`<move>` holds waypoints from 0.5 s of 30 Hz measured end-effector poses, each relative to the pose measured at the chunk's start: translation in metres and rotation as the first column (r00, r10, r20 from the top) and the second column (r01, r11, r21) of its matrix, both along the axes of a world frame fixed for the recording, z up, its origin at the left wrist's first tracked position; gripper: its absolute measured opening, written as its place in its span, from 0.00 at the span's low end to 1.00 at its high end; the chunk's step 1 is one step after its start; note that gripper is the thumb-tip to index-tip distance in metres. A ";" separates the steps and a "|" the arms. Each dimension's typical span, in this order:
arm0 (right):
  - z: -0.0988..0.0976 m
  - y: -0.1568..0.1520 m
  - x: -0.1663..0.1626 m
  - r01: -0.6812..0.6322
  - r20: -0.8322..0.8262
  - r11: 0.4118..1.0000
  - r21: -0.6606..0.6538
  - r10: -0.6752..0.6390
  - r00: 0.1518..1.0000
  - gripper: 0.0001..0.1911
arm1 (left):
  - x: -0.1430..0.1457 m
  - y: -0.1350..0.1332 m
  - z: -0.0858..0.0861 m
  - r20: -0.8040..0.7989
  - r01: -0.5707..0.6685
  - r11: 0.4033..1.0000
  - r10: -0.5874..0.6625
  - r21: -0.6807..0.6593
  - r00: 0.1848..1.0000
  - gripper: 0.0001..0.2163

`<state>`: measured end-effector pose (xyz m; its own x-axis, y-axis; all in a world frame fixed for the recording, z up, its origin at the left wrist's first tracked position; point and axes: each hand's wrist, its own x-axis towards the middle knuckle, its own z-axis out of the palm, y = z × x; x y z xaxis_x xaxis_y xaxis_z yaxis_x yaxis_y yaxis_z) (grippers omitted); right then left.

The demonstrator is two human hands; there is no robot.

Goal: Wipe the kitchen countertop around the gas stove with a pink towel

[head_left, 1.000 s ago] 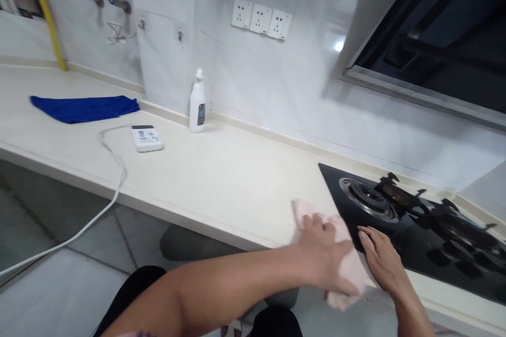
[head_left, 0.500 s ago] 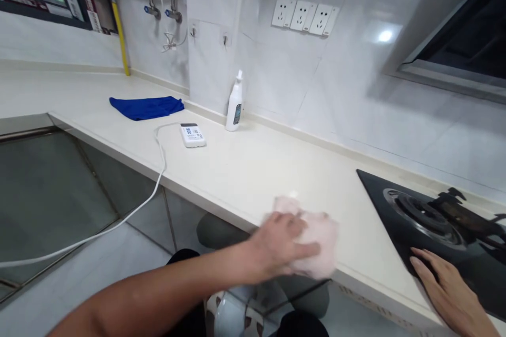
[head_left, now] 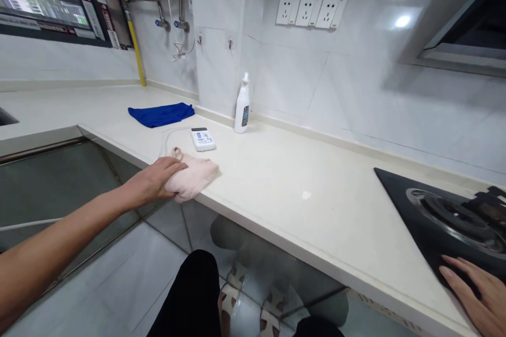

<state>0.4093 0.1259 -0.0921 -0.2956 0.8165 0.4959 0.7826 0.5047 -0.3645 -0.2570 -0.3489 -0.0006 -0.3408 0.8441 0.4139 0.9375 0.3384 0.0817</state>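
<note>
A pale pink cloth is gripped in my left hand at the front edge of the cream countertop. Part of the cloth hangs over that edge. Just beyond it lies a small white device with a dark top strip and a white cable. My right hand rests with its fingers stretched out on the near corner of the black gas stove, partly cut off by the frame, and holds nothing.
A folded blue cloth lies farther back on the counter. Against the wall stands a white spray bottle. Wall sockets sit above, and a range hood juts out at upper right. A white cable crosses at left.
My left hand has swept the pink cloth leftward along the counter, from near the stove to beside the white device. My right hand stays on the stove's edge; the view has shifted slightly.
</note>
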 end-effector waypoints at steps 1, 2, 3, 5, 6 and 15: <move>0.002 -0.002 -0.001 -0.008 -0.011 0.999 -0.045 0.008 1.000 0.26 | 0.006 0.002 0.000 -0.021 -0.013 1.000 0.013 -0.006 1.000 0.35; 0.004 -0.005 -0.003 -0.014 -0.025 0.996 -0.087 0.012 1.000 0.27 | 0.013 0.006 0.000 -0.043 -0.018 1.000 0.017 -0.024 0.999 0.33; 0.006 -0.008 -0.005 -0.020 -0.039 0.993 -0.119 0.015 0.999 0.28 | 0.021 0.009 0.000 -0.065 -0.021 0.999 0.018 -0.046 0.998 0.30; 0.012 -0.016 -0.009 -0.035 -0.063 0.990 -0.139 0.026 0.998 0.29 | 0.041 0.019 0.001 -0.116 -0.023 0.995 0.011 -0.099 0.993 0.24; 0.015 -0.020 -0.011 -0.042 -0.071 0.989 -0.142 0.032 0.997 0.29 | 0.053 0.025 0.003 -0.139 -0.018 0.991 0.000 -0.131 0.990 0.23; 0.024 -0.031 -0.021 -0.056 0.021 0.994 -0.091 0.058 0.998 0.35 | 0.211 0.127 -0.004 -0.134 0.369 0.908 -0.398 -0.197 0.908 0.28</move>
